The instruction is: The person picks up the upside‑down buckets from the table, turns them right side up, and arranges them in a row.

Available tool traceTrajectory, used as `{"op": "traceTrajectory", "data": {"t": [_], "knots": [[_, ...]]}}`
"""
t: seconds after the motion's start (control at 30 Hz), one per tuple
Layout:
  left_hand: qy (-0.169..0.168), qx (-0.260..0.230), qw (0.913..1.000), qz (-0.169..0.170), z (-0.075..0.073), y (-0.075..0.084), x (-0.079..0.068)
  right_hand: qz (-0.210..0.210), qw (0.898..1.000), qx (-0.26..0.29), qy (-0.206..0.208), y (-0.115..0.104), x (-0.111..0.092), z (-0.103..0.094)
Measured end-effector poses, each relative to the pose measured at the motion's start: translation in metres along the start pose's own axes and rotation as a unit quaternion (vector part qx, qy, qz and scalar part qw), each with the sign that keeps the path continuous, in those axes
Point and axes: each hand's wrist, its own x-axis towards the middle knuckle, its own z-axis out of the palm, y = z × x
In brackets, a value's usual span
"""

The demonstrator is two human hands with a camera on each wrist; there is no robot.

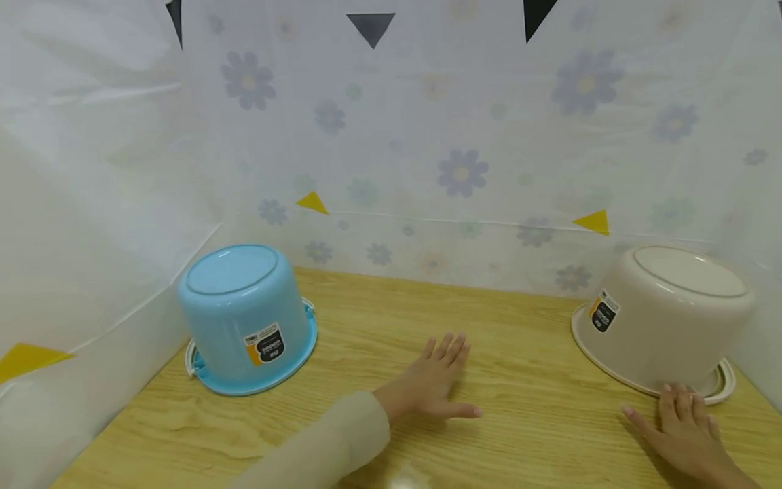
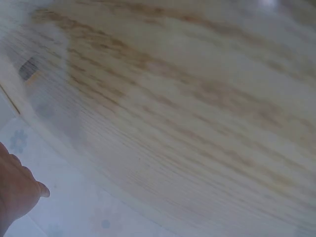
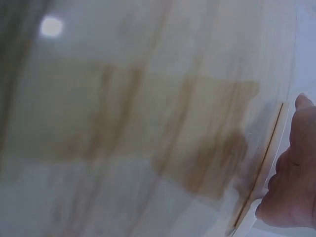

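An upside-down light blue bucket (image 1: 244, 319) stands on the wooden table at the left in the head view. At the right is an upside-down beige bucket (image 1: 672, 326), its handle against the rim on the near side. My left hand (image 1: 430, 384), in a pale sleeve, reaches over the middle of the table between them, palm down with straight, spread fingers and nothing in it. My right hand (image 1: 684, 435) is at the beige bucket's near rim, fingertips overlapping it, thumb out to the side. Both wrist views catch part of the left hand (image 2: 17, 190) and right hand (image 3: 294, 173).
The wood-grain table (image 1: 513, 353) runs back to a flower-patterned white sheet (image 1: 397, 136). Another white sheet (image 1: 91, 170) rises along the left side. Yellow triangles (image 1: 313, 202) and dark triangles (image 1: 371, 28) mark the sheets. Each bucket carries a label on its side.
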Motion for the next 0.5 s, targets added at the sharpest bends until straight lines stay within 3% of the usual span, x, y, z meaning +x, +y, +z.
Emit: {"op": "traceTrajectory", "data": {"t": [0.2,0.5], "knots": [[-0.012,0.004,0.9999,0.004,0.003,0.004,0.007,0.002,0.999,0.022,-0.025,0.007,0.003,0.002],[-0.018,0.018,0.9996,-0.007,0.000,0.012,0.017,-0.009,1.000,-0.004,0.011,0.007,0.004,0.001]]}}
